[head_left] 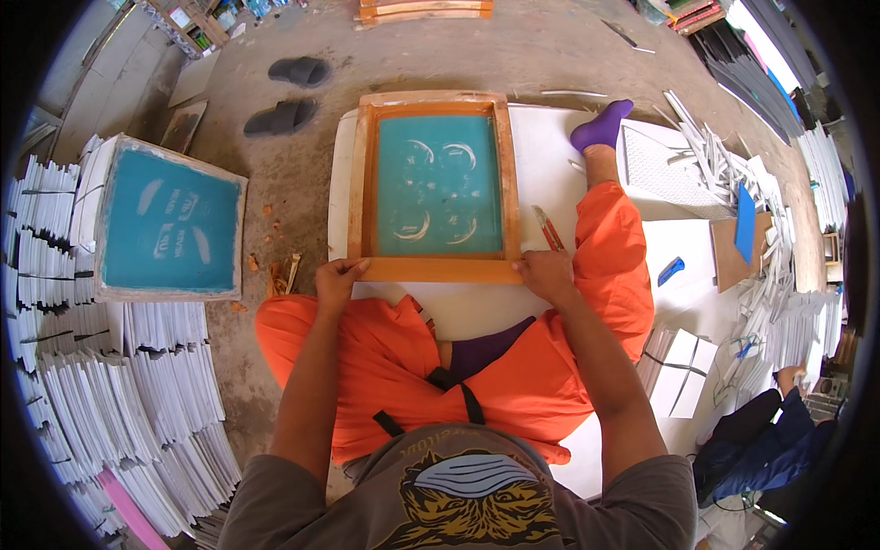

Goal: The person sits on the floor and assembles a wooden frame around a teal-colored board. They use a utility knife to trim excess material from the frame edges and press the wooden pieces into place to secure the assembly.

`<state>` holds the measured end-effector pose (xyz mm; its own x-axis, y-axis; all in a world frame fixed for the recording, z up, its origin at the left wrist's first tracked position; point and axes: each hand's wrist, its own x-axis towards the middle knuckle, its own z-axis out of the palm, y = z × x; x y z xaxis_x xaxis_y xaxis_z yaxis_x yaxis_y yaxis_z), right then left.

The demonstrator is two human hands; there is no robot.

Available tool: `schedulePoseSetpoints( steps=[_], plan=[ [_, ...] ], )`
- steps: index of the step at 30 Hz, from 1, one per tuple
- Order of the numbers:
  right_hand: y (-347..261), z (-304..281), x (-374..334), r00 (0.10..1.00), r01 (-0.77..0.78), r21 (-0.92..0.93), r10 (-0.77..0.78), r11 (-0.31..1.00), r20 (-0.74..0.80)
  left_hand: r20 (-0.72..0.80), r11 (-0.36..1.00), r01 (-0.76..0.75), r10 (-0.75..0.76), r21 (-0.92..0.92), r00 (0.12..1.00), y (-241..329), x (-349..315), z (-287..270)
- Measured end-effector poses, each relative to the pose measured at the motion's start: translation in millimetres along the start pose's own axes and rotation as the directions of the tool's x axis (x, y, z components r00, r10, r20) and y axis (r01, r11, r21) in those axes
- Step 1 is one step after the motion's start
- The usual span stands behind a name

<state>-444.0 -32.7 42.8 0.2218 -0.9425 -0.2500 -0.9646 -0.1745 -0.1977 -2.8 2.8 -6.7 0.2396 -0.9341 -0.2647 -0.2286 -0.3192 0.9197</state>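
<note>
On the white board (343, 211) in front of me lies a screen-printing frame (363, 174). Its teal mesh (440, 188) carries pale curved markings, and brown tape lines the inner edges. Along the near rail runs a strip of brown tape (440, 270). My left hand (339, 280) pinches its left end, at the frame's near left corner. At the near right corner, my right hand (548, 275) has thumb and fingers closed on the other end. A red utility knife (548, 229) lies just beyond my right hand, touching neither the hand nor the frame.
A second teal screen (170, 225) leans at left beside tied paper stacks (101, 394). Dark sandals (280, 117) lie beyond. At right are a blue cutter (671, 270), a strapped paper bundle (676, 367), paper offcuts (715, 151) and another person's dark-clothed legs (765, 440).
</note>
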Motion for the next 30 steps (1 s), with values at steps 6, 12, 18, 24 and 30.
schedulePoseSetpoints(
  steps=[6,12,18,24,30],
  plan=[
    [0.6,-1.8,14.8,0.996,-0.014,-0.017,0.016,1.000,0.083,0.026,0.999,0.020,-0.021,0.027,0.999,15.2,-1.6,-4.7],
    [3.2,-16.2,31.0,0.997,0.044,-0.060,-0.040,0.997,0.073,-0.011,0.998,-0.016,0.015,-0.067,1.000,14.8,-3.3,1.5],
    [7.8,-27.1,53.7,0.993,0.015,-0.079,-0.006,0.997,0.119,0.006,0.996,0.021,-0.020,-0.088,1.000,6.7,1.9,6.9],
    [12.7,-13.1,36.8,0.996,-0.074,-0.031,0.073,0.997,-0.055,0.055,0.997,0.043,-0.039,-0.069,0.998,2.6,2.5,8.3],
    [10.7,-6.3,22.4,0.983,-0.059,0.065,0.070,0.996,-0.172,-0.001,1.000,0.010,-0.010,-0.008,1.000,-0.9,1.9,11.1]
  ],
)
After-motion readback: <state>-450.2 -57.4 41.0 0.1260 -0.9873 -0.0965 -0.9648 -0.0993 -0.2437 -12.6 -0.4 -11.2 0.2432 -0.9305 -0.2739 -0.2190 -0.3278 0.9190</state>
